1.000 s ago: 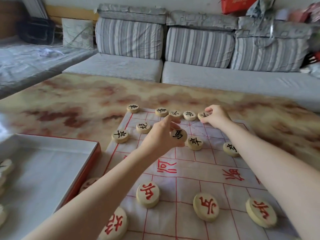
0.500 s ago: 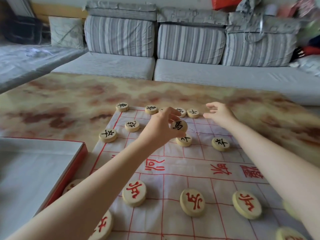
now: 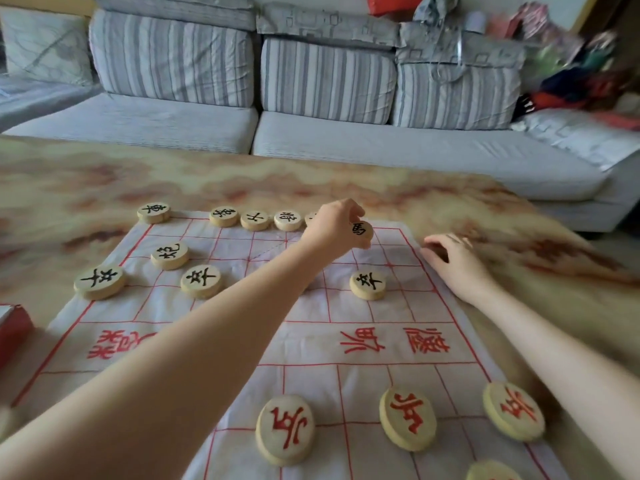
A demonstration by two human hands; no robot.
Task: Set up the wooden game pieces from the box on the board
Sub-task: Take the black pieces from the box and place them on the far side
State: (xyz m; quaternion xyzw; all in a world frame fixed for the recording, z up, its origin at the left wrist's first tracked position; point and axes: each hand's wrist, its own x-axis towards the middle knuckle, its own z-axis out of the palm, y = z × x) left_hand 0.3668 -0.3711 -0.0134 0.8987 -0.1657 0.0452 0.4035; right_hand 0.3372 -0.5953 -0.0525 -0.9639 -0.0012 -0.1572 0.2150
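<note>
A white cloth board (image 3: pixel 311 344) with red grid lines lies on the table. My left hand (image 3: pixel 337 226) reaches across it and pinches a round wooden piece with a black character (image 3: pixel 361 233) just above the far right part of the grid. My right hand (image 3: pixel 453 263) rests with loosely curled fingers on the board's right edge, holding nothing. Several black-character pieces (image 3: pixel 255 220) line the far row, and others (image 3: pixel 201 280) stand a few rows nearer. Red-character pieces (image 3: pixel 408 417) sit along the near side.
The red corner of the box (image 3: pixel 12 332) shows at the left edge. The board lies on a marbled tan table (image 3: pixel 104 181). A grey striped sofa (image 3: pixel 311 98) runs along the far side, with a heap of bags and clothes (image 3: pixel 571 64) at the right.
My left hand has carried the black piece farther right toward the far row. My right hand has let go of the far-row piece and drawn back to the board's right edge. The view shifted right.
</note>
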